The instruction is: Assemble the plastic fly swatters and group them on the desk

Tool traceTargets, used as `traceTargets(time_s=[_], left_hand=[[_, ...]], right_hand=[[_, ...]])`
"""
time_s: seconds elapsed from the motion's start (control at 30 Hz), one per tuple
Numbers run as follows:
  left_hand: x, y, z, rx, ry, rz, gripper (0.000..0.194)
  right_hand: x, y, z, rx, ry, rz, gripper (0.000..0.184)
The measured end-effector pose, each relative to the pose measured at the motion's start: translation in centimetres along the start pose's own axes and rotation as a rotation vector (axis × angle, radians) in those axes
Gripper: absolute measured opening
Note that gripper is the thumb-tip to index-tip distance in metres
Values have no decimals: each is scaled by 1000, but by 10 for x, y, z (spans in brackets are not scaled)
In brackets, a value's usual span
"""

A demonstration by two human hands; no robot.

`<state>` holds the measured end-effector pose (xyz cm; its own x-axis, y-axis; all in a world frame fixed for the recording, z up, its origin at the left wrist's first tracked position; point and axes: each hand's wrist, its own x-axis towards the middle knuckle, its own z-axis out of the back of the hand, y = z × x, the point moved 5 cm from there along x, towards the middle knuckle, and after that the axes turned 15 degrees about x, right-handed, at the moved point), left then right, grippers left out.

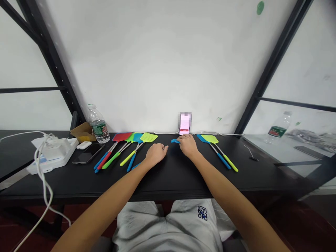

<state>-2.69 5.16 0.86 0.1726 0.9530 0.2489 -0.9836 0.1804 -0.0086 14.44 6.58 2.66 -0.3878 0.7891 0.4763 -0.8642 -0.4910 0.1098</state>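
Both hands mid-frame, low over a black table [168, 182], backs up. Right hand [188, 144], just right of centre: fingers closed down on a blue piece [175, 140]. Piece pokes out at the hand's left edge, by the thumb side; the rest lies hidden under the fingers, so full shape cannot be told. Grip there narrow.

Left hand [156, 154], just left of centre: fingers curled, thumb pointing toward the right hand, a gap between the two. Whether it holds anything, cannot tell; the palm is turned away. A blue handle end [135, 166] shows at the left forearm's edge, below and left of that hand; its upper part is covered.

Left of the left hand, fly swatters fanned out, heads toward the wall, handles toward the lower left: red head [122, 137], green handle [111, 160], blue head [138, 138], yellow-green head [149, 137] nearest the hand.

Right of the right hand, well apart from its fingers: a blue swatter [222, 160] and a yellow-green swatter [231, 163], heads overlapping, handles toward lower right.

Phone [184, 123] upright behind the right hand, lit screen. Bottle [98, 127] at left.
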Motion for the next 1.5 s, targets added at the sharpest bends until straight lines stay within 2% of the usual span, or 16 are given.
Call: traceTargets(time_s=[0.1,0.23,0.47,0.67,0.73,0.83,0.97,1.07,1.3,1.43,1.5], left_hand=[[0,3,1,-5,4,8,52],[-2,2,2,-21,-16,11,52],[4,1,-2,-72,-43,14,35],[5,-1,6,-193,-70,-25,25],[5,-2,8,-233,-46,-28,23],[5,-3,8,-267,-21,-33,21],[7,-3,5,-242,-21,-52,19],[7,-3,3,-238,-31,-61,18],[1,-9,7,-249,-58,-168,17],[-1,-6,6,-194,-54,-156,21],[-1,-5,6,-170,-53,-144,22]], right_hand=[[-2,-12,-6,-8,50,-80,31],[-6,-16,-17,-15,127,-114,34],[-10,-10,-26,36,144,-136,49],[-11,-8,-27,48,158,-140,62],[-11,-1,-21,46,97,-99,60],[-10,20,-11,58,13,48,58],[-10,49,-12,45,64,242,33],[-9,55,-15,0,104,267,26],[-9,35,-11,52,149,203,28],[-10,12,-3,151,96,85,27],[-11,-1,1,271,52,22,24]])
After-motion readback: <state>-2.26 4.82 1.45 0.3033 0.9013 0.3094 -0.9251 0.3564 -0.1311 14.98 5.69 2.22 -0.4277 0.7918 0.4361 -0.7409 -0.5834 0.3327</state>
